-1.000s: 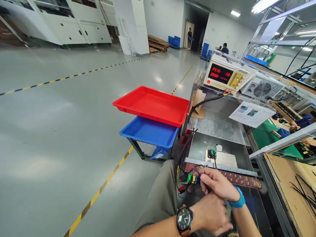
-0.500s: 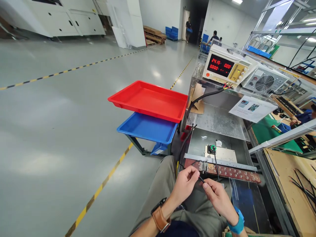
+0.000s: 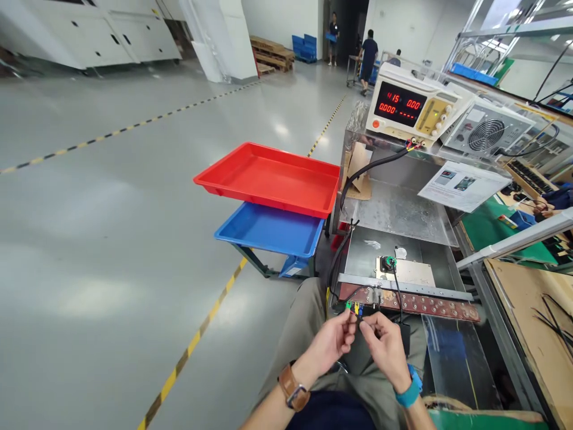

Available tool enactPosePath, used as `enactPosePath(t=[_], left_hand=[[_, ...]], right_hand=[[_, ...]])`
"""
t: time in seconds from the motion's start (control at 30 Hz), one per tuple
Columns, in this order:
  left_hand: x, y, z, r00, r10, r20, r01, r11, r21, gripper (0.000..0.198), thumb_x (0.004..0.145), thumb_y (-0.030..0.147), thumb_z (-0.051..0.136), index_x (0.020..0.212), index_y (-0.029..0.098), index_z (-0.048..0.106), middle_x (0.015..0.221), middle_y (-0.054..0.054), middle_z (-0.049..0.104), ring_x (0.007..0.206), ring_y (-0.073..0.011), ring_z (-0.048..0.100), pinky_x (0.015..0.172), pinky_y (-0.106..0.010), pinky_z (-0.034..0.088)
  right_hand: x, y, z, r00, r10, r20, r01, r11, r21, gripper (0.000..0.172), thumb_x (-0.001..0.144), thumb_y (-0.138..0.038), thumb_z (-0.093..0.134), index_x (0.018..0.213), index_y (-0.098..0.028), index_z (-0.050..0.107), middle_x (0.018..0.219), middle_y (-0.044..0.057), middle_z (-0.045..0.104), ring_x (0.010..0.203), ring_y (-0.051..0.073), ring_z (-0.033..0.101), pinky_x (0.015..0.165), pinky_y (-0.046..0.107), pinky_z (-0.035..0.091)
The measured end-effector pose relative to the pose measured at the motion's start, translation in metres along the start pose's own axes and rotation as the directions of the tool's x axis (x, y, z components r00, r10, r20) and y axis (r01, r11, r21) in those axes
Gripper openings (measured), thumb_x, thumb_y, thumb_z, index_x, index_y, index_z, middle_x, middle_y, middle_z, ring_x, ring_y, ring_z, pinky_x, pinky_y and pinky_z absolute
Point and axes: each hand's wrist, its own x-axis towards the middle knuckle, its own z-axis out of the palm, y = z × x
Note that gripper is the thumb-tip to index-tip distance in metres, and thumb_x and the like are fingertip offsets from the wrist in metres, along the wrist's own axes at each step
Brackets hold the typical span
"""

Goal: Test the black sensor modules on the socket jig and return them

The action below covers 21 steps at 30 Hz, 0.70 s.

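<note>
My left hand (image 3: 335, 337) is closed in a pinch, thumb and finger meeting just below small green, yellow and blue terminals (image 3: 355, 308). Right beside it, my right hand (image 3: 385, 345) pinches a short dark piece of black cable (image 3: 359, 319); its ends are hidden by my fingers. Both hands are above my lap, at the near edge of a brown strip with rows of metal studs (image 3: 425, 304). Behind the strip, a plate with a green round connector (image 3: 389, 263) has a black cord (image 3: 398, 289) running down toward a black box (image 3: 405, 338) by my right hand.
A power supply (image 3: 398, 107) with red digits stands on a clear shelf, above a printed sheet (image 3: 465, 184). To the left are a red tray (image 3: 268, 176) and a blue tray (image 3: 273, 230). Loose black wires (image 3: 557, 325) lie on cardboard at right. People are in the background.
My hands have come closer together and moved slightly up toward the studded strip. The coloured terminals now show above my left fingertips, and the black box beside my right hand. A person walks in the background.
</note>
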Motion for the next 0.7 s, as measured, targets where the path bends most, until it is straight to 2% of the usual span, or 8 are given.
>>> enactPosePath(t=[0.1, 0.2, 0.27, 0.33, 0.4, 0.47, 0.57, 0.7], left_hand=[[0.002, -0.015, -0.002, 0.955, 0.197, -0.220, -0.179, 0.979, 0.099, 0.050, 0.084, 0.065, 0.055, 0.096, 0.017, 0.059, 0.066, 0.004, 0.050, 0.051, -0.0096, 0.044, 0.047, -0.021, 0.028], [-0.001, -0.019, -0.007, 0.891, 0.349, -0.292, -0.280, 0.926, 0.252, 0.039, 0.084, 0.052, 0.062, 0.102, 0.018, 0.065, 0.076, 0.000, 0.062, 0.062, -0.0144, 0.054, 0.059, -0.025, 0.041], [-0.003, -0.018, -0.008, 0.839, 0.484, -0.250, -0.334, 0.819, 0.466, 0.030, 0.088, 0.041, 0.061, 0.107, 0.020, 0.068, 0.094, -0.006, 0.069, 0.080, -0.0198, 0.062, 0.075, -0.030, 0.047], [-0.005, -0.016, -0.008, 0.796, 0.589, -0.137, -0.346, 0.630, 0.696, 0.029, 0.093, 0.033, 0.052, 0.115, 0.022, 0.067, 0.108, -0.008, 0.070, 0.094, -0.0230, 0.065, 0.085, -0.033, 0.047], [-0.005, -0.014, -0.007, 0.794, 0.608, -0.028, -0.318, 0.453, 0.833, 0.033, 0.095, 0.025, 0.045, 0.122, 0.023, 0.064, 0.110, -0.008, 0.069, 0.097, -0.0235, 0.066, 0.084, -0.033, 0.047], [-0.005, -0.011, -0.006, 0.811, 0.583, 0.037, -0.278, 0.330, 0.902, 0.036, 0.096, 0.020, 0.041, 0.124, 0.023, 0.062, 0.111, -0.008, 0.068, 0.098, -0.0234, 0.066, 0.081, -0.032, 0.048], [-0.004, -0.006, -0.007, 0.832, 0.549, 0.077, -0.235, 0.223, 0.946, 0.038, 0.094, 0.015, 0.039, 0.125, 0.022, 0.061, 0.112, -0.008, 0.068, 0.100, -0.0234, 0.067, 0.079, -0.031, 0.049], [-0.002, -0.001, -0.011, 0.836, 0.534, 0.129, -0.260, 0.177, 0.949, 0.039, 0.093, 0.011, 0.040, 0.125, 0.021, 0.060, 0.115, -0.007, 0.067, 0.103, -0.0222, 0.067, 0.082, -0.031, 0.050]], right_hand=[[0.011, 0.003, 0.012, 0.998, 0.014, -0.056, -0.021, 0.991, -0.134, 0.032, 0.095, -0.044, 0.055, 0.077, -0.019, 0.062, 0.062, 0.001, 0.059, 0.055, 0.015, 0.048, 0.054, 0.025, 0.034], [0.019, 0.006, 0.020, 0.998, 0.026, -0.062, -0.037, 0.981, -0.193, 0.027, 0.093, -0.040, 0.055, 0.073, -0.021, 0.061, 0.060, 0.001, 0.060, 0.054, 0.017, 0.051, 0.054, 0.025, 0.034], [0.022, 0.007, 0.022, 0.997, 0.033, -0.073, -0.048, 0.976, -0.214, 0.025, 0.091, -0.037, 0.056, 0.071, -0.022, 0.059, 0.059, 0.001, 0.059, 0.053, 0.017, 0.053, 0.054, 0.025, 0.034], [0.025, 0.005, 0.025, 0.996, 0.038, -0.084, -0.058, 0.965, -0.255, 0.021, 0.089, -0.031, 0.055, 0.070, -0.023, 0.057, 0.058, 0.001, 0.059, 0.052, 0.018, 0.053, 0.054, 0.026, 0.032], [0.027, 0.003, 0.027, 0.995, 0.029, -0.090, -0.057, 0.947, -0.318, 0.017, 0.086, -0.025, 0.053, 0.069, -0.023, 0.055, 0.059, 0.001, 0.059, 0.052, 0.018, 0.053, 0.054, 0.026, 0.029], [0.029, -0.001, 0.029, 0.995, 0.013, -0.100, -0.051, 0.922, -0.383, 0.017, 0.084, -0.021, 0.052, 0.068, -0.023, 0.053, 0.058, 0.001, 0.058, 0.052, 0.017, 0.052, 0.054, 0.027, 0.026], [0.031, -0.003, 0.032, 0.994, 0.002, -0.113, -0.052, 0.896, -0.441, 0.020, 0.085, -0.020, 0.052, 0.065, -0.023, 0.051, 0.055, 0.000, 0.055, 0.049, 0.016, 0.049, 0.053, 0.027, 0.021], [0.030, 0.000, 0.035, 0.994, -0.018, -0.106, -0.034, 0.882, -0.470, 0.019, 0.087, -0.017, 0.050, 0.068, -0.021, 0.052, 0.056, -0.002, 0.054, 0.051, 0.015, 0.050, 0.054, 0.027, 0.021]])
